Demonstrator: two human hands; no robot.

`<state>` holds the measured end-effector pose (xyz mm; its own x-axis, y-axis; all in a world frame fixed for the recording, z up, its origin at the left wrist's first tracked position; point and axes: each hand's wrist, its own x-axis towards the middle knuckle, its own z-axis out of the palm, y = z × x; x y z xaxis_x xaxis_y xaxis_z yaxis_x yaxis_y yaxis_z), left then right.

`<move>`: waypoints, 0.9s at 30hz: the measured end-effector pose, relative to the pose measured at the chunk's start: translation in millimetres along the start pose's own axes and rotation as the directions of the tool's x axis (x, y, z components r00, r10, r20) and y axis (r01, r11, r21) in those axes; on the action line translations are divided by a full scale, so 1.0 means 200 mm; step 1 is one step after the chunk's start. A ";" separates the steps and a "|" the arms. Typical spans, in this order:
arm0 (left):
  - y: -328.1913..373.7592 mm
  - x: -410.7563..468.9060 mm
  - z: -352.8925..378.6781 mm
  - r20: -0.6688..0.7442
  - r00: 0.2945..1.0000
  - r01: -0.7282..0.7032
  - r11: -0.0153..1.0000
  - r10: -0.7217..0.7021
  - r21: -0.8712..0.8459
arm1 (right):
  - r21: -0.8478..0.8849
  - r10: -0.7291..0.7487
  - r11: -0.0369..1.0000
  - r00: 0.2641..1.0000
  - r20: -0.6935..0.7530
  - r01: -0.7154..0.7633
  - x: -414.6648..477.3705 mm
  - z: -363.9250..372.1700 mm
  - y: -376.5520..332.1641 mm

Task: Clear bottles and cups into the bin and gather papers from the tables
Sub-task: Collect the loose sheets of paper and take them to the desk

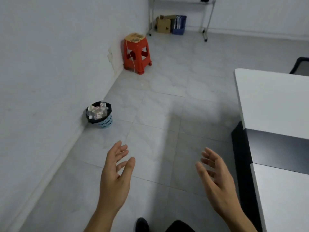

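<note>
A small blue mesh bin with a black liner stands on the floor against the left wall, filled with clear plastic bottles and cups. My left hand is held out over the floor below and right of the bin, fingers spread, holding nothing. My right hand is out at the same height, also spread and empty, close to the white tables. No papers are visible on the parts of the tables that show.
Two white tables with a dark gap between them line the right edge. A red plastic stool stands by the wall corner. A cardboard box and blue file holder sit under a metal rack at the back. Grey tiled floor lies between.
</note>
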<state>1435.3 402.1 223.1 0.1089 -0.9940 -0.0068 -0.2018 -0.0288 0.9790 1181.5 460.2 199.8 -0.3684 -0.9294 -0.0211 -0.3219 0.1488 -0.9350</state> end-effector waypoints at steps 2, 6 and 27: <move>0.08 0.30 0.14 0.125 0.992 -0.029 1.000 0.029 0.001 | 0.040 0.043 0.998 0.992 -0.121 -0.038 0.15 -0.03 -0.02; 0.17 0.80 0.50 0.336 0.938 -0.088 0.996 0.083 0.001 | 0.099 0.117 0.991 0.939 -0.325 -0.089 0.47 -0.08 0.06; 0.46 2.94 2.41 0.436 0.898 -0.070 0.997 0.047 0.037 | 0.156 0.250 0.968 0.848 -0.467 -0.199 3.17 -0.71 0.39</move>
<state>1011.6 -235.5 211.4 -0.3365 -0.9404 -0.0487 -0.2447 0.0374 0.9689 798.1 -68.6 163.4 -0.8003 -0.5934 -0.0859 -0.1023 0.2762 -0.9556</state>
